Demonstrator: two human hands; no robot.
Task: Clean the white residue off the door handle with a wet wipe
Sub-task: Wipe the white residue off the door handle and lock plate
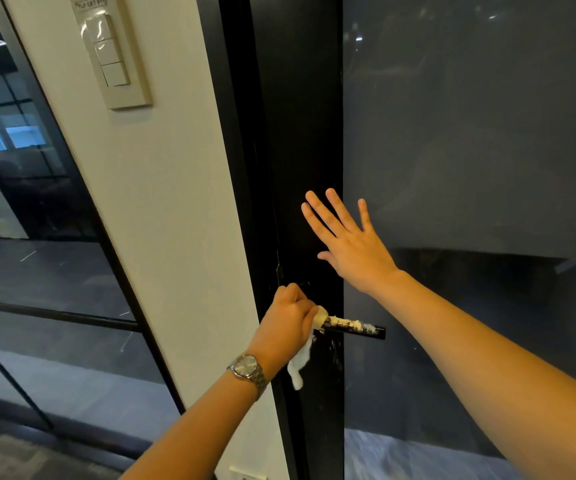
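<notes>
A black lever door handle [362,329] sticks out to the right from the black door frame [300,150]. White residue coats its top along most of the visible length. My left hand [288,322], with a watch on the wrist, is closed around the handle's left end with a white wet wipe [301,363] in it; a tail of the wipe hangs down below the hand. My right hand [347,242] lies flat and open against the frame and glass above the handle, fingers spread.
The door's dark glass pane [470,150] fills the right side. A white wall strip [162,202] with a switch panel [113,53] stands left of the frame. Further left is a glass partition [27,220]. White specks mark the frame below the handle.
</notes>
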